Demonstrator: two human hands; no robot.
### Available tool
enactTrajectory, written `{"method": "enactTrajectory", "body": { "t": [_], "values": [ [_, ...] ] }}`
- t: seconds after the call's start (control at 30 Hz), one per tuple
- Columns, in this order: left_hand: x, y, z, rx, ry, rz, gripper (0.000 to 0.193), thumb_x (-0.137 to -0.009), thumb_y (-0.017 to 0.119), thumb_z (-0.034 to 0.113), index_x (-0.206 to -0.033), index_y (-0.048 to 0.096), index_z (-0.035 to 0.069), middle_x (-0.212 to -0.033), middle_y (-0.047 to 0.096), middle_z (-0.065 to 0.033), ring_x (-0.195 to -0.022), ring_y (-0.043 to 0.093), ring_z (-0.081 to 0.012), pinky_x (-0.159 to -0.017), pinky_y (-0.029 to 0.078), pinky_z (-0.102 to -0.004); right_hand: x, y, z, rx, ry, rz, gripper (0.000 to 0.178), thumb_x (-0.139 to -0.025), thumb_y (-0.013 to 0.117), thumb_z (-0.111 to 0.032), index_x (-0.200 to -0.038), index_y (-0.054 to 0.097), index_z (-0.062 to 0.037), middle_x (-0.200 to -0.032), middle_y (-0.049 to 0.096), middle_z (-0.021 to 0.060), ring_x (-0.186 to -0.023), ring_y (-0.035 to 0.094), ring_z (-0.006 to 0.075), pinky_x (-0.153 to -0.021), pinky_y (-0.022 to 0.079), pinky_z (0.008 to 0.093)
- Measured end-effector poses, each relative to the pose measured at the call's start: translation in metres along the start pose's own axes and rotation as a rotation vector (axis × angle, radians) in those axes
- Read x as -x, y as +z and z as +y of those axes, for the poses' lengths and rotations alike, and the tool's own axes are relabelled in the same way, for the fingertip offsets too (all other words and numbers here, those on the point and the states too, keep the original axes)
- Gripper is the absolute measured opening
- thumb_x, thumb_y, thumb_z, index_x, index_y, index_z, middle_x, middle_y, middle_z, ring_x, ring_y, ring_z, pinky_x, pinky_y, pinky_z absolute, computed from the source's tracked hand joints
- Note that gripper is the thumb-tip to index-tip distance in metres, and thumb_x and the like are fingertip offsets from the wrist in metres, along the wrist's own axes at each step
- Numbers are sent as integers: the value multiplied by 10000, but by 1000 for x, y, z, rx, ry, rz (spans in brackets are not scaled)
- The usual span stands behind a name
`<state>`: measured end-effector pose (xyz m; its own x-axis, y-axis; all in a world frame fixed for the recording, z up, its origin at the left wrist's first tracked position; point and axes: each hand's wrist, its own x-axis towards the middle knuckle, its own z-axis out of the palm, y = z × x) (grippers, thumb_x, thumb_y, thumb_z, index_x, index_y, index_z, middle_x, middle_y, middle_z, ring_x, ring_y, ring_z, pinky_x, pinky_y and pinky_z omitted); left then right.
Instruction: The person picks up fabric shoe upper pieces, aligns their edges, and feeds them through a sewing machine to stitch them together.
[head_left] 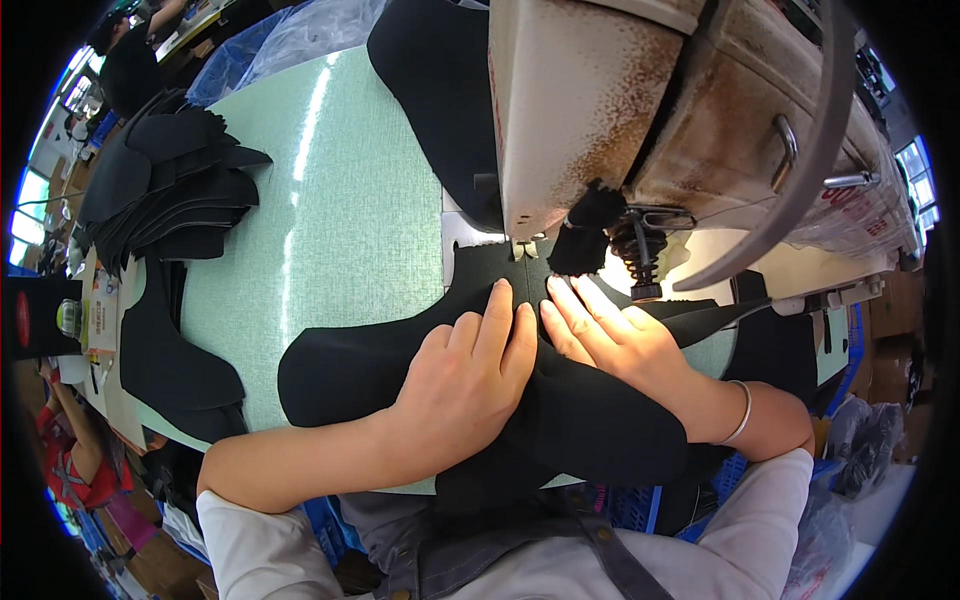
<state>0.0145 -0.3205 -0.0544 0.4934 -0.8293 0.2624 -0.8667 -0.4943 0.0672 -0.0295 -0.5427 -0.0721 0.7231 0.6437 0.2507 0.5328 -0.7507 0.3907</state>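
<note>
Red lettering (868,230) on sewing machine (590,100), black fabric (340,370) beneath both hands (455,380) (632,348)

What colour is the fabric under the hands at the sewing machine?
The fabric is plain black, showing best in the head view.

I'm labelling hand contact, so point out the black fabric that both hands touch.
The fabric in front, reaching the presser foot: left hand and right hand rest on it; neither touches the pile at left or the far piece.
</note>
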Motion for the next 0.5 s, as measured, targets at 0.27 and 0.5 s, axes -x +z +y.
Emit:
{"method": "enactTrajectory", "body": {
  "t": [0.27, 0.5],
  "values": [
    [-1, 0, -2, -29, 36, 40, 464, -762, 603, 120, -1174, 602, -92, -1211, 583, -301, -682, 479, -167, -539, 381, -262, -2, 2, 0, -56, -12, 84, 461, -830, 618, -140, -1283, 576, -68, -1208, 625, 52, -1058, 613, 141, -701, 472, 244],
    [-2, -8, -9, 70, -7, -9, 589, -646, 651, 36, -1221, 580, -68, -1229, 565, -235, -829, 526, -233, -656, 443, -310, -5, -10, 7, -167, 4, -56, 455, -842, 585, -168, -1284, 582, -63, -1334, 591, 114, -1193, 599, 214, -775, 508, 265]
  ]
}}
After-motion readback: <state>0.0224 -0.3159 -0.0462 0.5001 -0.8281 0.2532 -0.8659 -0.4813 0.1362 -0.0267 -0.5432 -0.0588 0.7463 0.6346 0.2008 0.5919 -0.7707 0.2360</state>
